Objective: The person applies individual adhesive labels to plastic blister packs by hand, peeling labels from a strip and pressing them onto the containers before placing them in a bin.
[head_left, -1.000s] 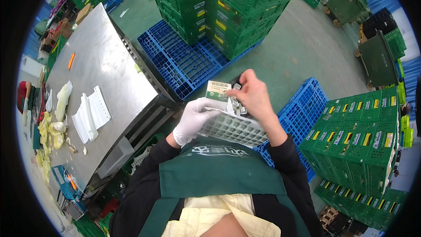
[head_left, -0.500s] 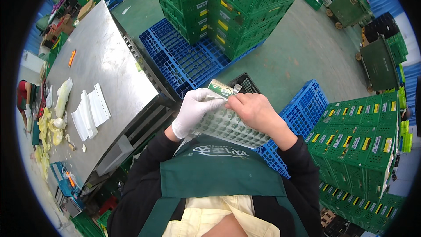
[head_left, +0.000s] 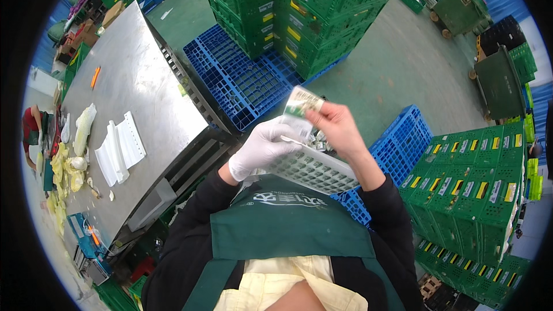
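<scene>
My left hand (head_left: 262, 147), in a white glove, pinches the upper left edge of a white sheet (head_left: 314, 168) with rows of small green printed marks. The sheet slants across the front of my apron. Just above it, my bare right hand (head_left: 340, 129) grips a green-and-white label (head_left: 303, 102) with a barcode between thumb and fingers. The label is blurred by motion, and its lower part near my left fingers looks clear. Behind the sheet's top edge, small pale pieces (head_left: 320, 141) show in part; their kind cannot be made out.
A metal table (head_left: 147, 63) stands at my left, with white plastic pieces (head_left: 120, 147), an orange knife (head_left: 95, 77) and yellowish scraps (head_left: 59, 167). Stacked green crates (head_left: 322, 17) stand on a blue pallet (head_left: 230, 75) ahead. More green crates (head_left: 461, 173) and another pallet (head_left: 397, 141) are at right.
My right hand has risen and drawn the label up from beside my left hand. The sheet has tilted and shifted slightly right, while my left hand keeps its pinch.
</scene>
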The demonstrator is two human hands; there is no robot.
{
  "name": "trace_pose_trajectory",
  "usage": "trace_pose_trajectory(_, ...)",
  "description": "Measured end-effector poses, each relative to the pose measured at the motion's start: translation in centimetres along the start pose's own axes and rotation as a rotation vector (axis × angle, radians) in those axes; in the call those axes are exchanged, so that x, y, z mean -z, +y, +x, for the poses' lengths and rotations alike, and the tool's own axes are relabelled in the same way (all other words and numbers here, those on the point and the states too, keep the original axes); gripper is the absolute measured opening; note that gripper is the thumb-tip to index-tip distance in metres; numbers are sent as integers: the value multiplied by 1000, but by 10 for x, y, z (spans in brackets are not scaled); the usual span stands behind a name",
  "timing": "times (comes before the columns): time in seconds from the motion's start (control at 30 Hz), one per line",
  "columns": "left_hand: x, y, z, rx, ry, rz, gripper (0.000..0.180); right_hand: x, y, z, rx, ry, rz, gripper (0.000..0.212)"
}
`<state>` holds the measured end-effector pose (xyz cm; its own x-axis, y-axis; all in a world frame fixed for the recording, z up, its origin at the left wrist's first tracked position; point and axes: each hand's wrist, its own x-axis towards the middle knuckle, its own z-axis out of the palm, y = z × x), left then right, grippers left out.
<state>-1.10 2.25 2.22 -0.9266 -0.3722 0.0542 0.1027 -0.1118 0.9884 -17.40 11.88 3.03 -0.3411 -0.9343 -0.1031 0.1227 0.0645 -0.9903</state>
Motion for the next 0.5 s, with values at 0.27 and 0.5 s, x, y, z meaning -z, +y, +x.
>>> trace_pose_trajectory(0.27, 2, -16, -16, 134, 64, 35, 14, 19, -8, -1, 84, 286, -95, 22)
trace_pose_trajectory(0.5, 5, -14, -16, 74, 135, 60, 17, -9, -7, -3, 17, 250, -592, 33)
